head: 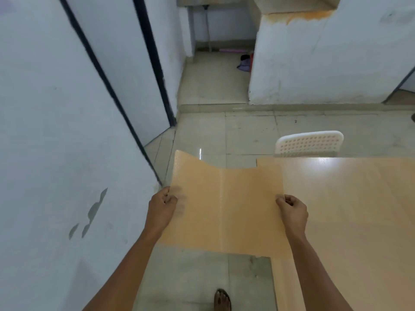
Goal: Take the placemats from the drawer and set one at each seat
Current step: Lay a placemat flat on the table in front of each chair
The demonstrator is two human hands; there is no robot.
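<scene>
A pale orange textured placemat [224,205] is held spread out in the air in front of me, partly over the floor and partly over the left corner of the light wooden table [350,209]. My left hand [162,207] pinches its left edge. My right hand [293,209] pinches its right edge, above the table's corner. The mat sags slightly along a centre crease. Whether more than one mat is in the grip, I cannot tell.
A white perforated chair [310,143] stands at the table's far side. A white wall with dark door frames [107,90] runs close on my left. Tiled floor [224,131] lies ahead, with a step and a low white wall [325,63] beyond. My sandalled foot [222,299] is below.
</scene>
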